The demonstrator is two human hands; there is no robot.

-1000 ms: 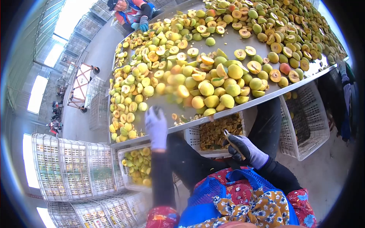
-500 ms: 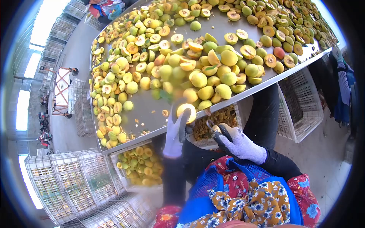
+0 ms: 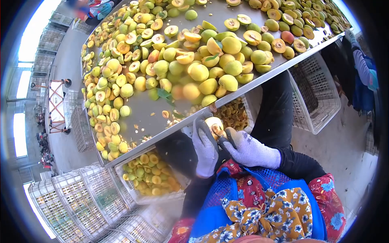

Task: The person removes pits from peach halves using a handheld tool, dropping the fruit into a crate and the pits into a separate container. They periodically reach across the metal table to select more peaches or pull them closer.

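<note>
My left hand (image 3: pixel 204 141), in a grey and white glove, is closed around a halved fruit (image 3: pixel 214 124) just below the table's metal edge (image 3: pixel 162 139). The cut face with its brown centre is turned toward my other hand. My right hand (image 3: pixel 247 148), gloved too, touches the fruit with its fingers closed; whatever tool it grips is hidden by the fingers. Yellow-green fruits, whole and halved (image 3: pixel 229 83), are heaped on the table beyond. Under the edge is a crate of brown pieces (image 3: pixel 233 113).
A crate of halved fruit (image 3: pixel 150 174) stands below the table at left, beside stacked white crates (image 3: pixel 77 198). An empty white crate (image 3: pixel 314 93) is at right. People's arms show at far right (image 3: pixel 362 67) and top left (image 3: pixel 101 9).
My left hand has come down and right from the table edge with the fruit, meeting my right hand. The fruit's cut face now shows. The view has shifted slightly.
</note>
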